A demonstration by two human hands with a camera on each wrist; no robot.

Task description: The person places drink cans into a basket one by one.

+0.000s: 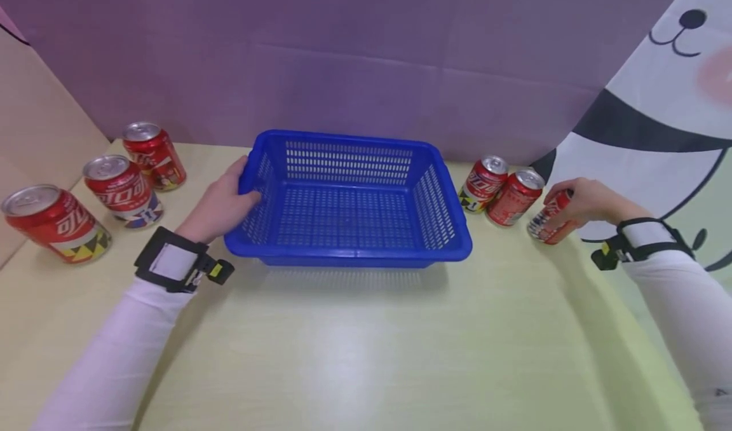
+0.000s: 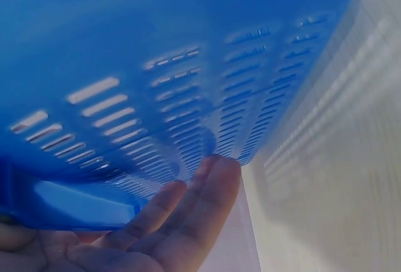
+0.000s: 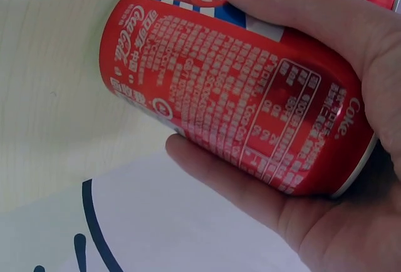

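A blue plastic basket (image 1: 343, 260) with slotted walls stands at the middle of the table, nothing inside it. My left hand (image 1: 220, 205) grips its left rim, thumb over the inner side; the left wrist view shows the fingers (image 2: 210, 203) against the slotted outside. At the right, my right hand (image 1: 586, 202) holds a red Coca-Cola can (image 1: 551, 224). In the right wrist view, thumb and fingers lie on opposite sides of this can (image 3: 219, 90), its printed side facing the camera. Two more red cans, one (image 1: 513, 199) beside the other (image 1: 483, 184), stand between it and the basket.
On the left stand three more red cans: a near one (image 1: 57, 224), a middle one (image 1: 122, 192) and a far one (image 1: 154, 157). A purple cloth (image 1: 343, 49) hangs behind the table (image 1: 354, 342). A white cartoon-printed sheet (image 1: 646, 126) covers the right side.
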